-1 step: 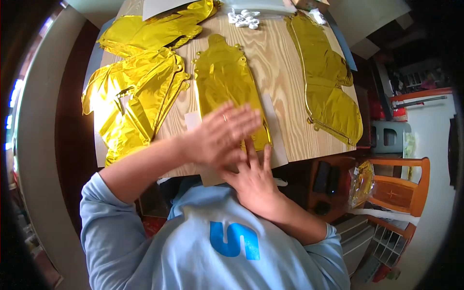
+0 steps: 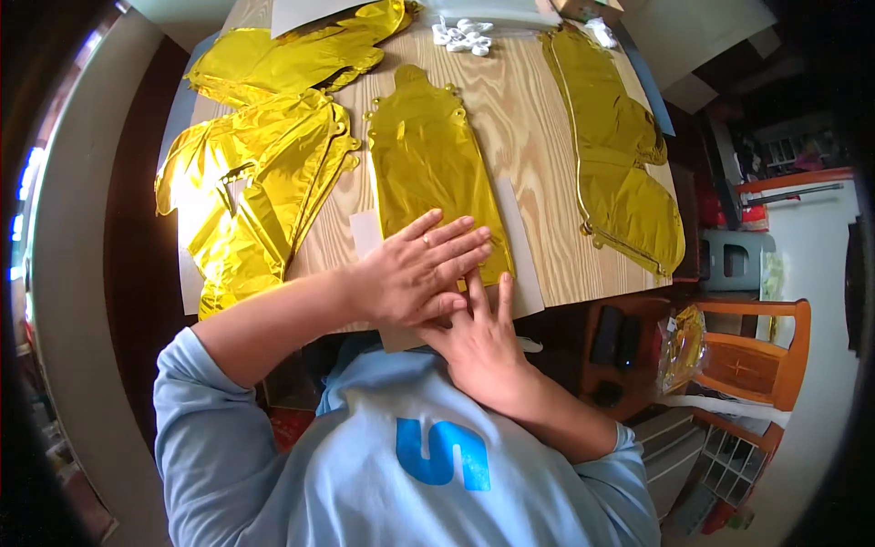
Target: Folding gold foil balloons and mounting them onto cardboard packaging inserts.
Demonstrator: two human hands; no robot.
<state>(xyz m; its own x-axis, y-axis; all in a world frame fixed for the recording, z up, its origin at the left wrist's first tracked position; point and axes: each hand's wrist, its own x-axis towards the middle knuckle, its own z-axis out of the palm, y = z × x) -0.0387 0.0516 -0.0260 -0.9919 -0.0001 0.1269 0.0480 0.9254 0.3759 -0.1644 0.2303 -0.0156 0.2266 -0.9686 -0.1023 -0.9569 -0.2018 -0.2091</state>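
A flat, deflated gold foil balloon [image 2: 424, 164] lies lengthwise before me at the near middle of the table. My left hand [image 2: 415, 269] rests flat across its near end, fingers stretched out and pointing right. Partly beneath it, my right hand [image 2: 483, 342] reaches up from the near edge with its fingers spread, touching the same end of the foil. Some of the right hand's fingers are hidden under the left. A pale card [image 2: 521, 260] shows from under the balloon on both sides. Neither hand grips anything that I can see.
More gold foil balloons lie at the left [image 2: 264, 182], far left [image 2: 283, 64] and right [image 2: 620, 164] of the wood-grain table [image 2: 524, 128]. Small white coiled pieces [image 2: 465, 38] sit at the back. A wooden chair [image 2: 747, 365] holding a bagged gold item stands at the right.
My left hand was blurred by motion a moment earlier and is now sharp, in nearly the same place. The right hand and the balloons have not visibly moved.
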